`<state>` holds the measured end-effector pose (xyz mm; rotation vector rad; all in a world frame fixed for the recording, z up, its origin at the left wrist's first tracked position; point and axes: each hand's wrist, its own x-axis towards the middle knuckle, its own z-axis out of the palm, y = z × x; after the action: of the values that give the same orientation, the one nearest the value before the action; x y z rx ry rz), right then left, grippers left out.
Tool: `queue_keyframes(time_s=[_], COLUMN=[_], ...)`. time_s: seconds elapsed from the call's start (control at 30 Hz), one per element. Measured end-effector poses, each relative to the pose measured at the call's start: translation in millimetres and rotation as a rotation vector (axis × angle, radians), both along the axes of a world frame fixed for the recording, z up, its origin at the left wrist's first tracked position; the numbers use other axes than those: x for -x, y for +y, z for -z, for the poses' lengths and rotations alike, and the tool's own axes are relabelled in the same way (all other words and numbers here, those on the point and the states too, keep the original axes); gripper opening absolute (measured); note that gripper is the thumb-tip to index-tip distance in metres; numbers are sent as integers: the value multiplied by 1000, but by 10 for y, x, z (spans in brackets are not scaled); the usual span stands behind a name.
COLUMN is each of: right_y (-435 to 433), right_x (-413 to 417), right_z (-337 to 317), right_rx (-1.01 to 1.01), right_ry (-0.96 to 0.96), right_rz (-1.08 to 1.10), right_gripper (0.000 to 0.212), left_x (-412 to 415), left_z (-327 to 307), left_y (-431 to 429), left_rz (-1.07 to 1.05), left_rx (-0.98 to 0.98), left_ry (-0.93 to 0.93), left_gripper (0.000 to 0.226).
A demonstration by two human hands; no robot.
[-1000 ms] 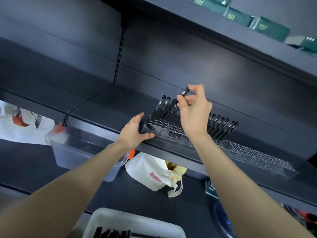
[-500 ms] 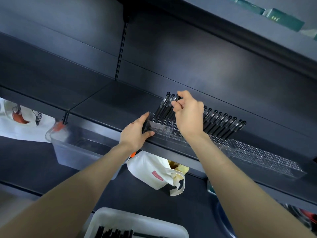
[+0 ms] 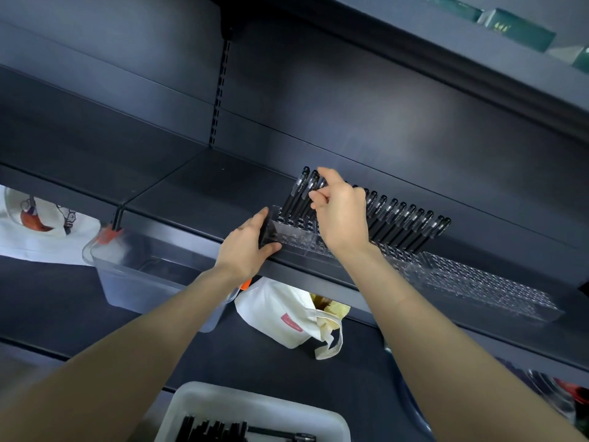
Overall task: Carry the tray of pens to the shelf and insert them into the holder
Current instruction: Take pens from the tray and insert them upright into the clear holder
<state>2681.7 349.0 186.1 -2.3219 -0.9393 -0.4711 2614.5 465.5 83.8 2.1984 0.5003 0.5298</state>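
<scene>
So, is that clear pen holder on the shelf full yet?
Partly full: the clear plastic holder has black pens along its left back rows; its right stretch shows empty holes.

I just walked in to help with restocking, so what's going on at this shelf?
A person is filling the clear pen holder on the dark shelf. Their left hand grips the holder's left end while the right hand pinches a black pen near the left end of the row of pens standing in it. The holder's right part shows empty holes. More pens lie in the white tray below.
</scene>
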Motion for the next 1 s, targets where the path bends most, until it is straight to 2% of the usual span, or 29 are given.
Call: queue_keyframes(time_s=[0.13,0.23,0.33,0.43,0.63,0.83,1.0], right_y=[-150,-358,-605,-877,-1356,-1711,-1814], right_x=[102,256,426,661,1231,1705,1940], right_z=[66,247,630,1155,2165,2890,3266], right_rx=[-59,-96,-89,-47,176,354,431], right_ry=[-20,-25,49,177,389,593,785], right_rz=[21,24,54,65,94,81,77], right_gripper=[35,33,33,35,41,43,50], left_x=[205,492,782,1067,1514,1887,2059], left_z=[62,147,330,636,1286,1866,2188], left_y=[-67,-185,-309,-471,-825,-1131,-1274], left_rz=[-8,-33,17,106,248,338,351], left_rx=[14,-106,-226,-291,-344,-351,-248], left_ry=[-91,-147,-108,10,457,675,859], left_gripper=[69,59,52,53,65,71,74])
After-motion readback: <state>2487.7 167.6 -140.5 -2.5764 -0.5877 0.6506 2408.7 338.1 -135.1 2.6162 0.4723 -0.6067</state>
